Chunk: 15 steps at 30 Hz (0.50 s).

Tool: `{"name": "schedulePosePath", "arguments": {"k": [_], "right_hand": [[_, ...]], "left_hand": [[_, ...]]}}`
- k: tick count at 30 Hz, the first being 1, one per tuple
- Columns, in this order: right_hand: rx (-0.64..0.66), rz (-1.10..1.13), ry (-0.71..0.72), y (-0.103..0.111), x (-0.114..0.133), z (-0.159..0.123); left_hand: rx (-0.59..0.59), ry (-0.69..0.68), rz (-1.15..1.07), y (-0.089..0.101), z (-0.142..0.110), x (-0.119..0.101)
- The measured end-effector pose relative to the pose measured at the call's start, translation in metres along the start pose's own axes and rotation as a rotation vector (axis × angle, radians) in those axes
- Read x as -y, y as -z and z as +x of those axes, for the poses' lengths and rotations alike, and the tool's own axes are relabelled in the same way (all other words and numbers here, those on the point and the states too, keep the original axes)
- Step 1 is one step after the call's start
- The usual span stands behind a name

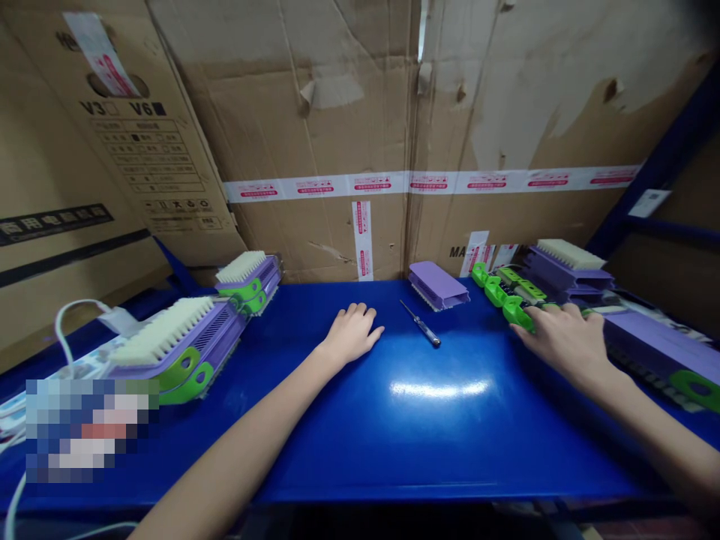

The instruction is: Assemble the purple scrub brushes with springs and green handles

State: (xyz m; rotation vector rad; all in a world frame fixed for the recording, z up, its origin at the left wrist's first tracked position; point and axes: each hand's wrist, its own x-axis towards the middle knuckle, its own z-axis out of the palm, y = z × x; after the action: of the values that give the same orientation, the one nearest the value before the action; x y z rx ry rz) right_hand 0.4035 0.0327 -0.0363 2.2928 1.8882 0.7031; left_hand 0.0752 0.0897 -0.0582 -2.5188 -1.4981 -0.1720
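Two bare hands reach over the blue table [360,442]. The left hand [352,334] rests on it, fingers released and slightly bent. Nearest is the screwdriver [421,325], its tip pointing back-left, its long axis slanting to the handle at front-right. Behind it sits the purple case [439,282]. The right hand [565,343] is bent over the green parts [495,291], a row at back-right running back-left to front-right; whether its fingers grasp any, I cannot tell.
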Motion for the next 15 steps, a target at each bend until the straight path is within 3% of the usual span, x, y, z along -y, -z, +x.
{"name": "schedulePosePath", "arguments": {"k": [7, 12, 15], "right_hand": [[-0.22, 0.323, 0.102, 0.014, 0.039, 0.03], [-0.121, 0.496, 0.089, 0.026, 0.082, 0.058], [-0.022, 0.561, 0.059, 0.025, 0.095, 0.069]], "left_hand": [[-0.005, -0.002, 0.021, -0.001, -0.001, -0.002], [-0.014, -0.004, 0.023, 0.001, -0.003, -0.003], [-0.015, -0.004, 0.025, 0.002, -0.004, -0.003]]}}
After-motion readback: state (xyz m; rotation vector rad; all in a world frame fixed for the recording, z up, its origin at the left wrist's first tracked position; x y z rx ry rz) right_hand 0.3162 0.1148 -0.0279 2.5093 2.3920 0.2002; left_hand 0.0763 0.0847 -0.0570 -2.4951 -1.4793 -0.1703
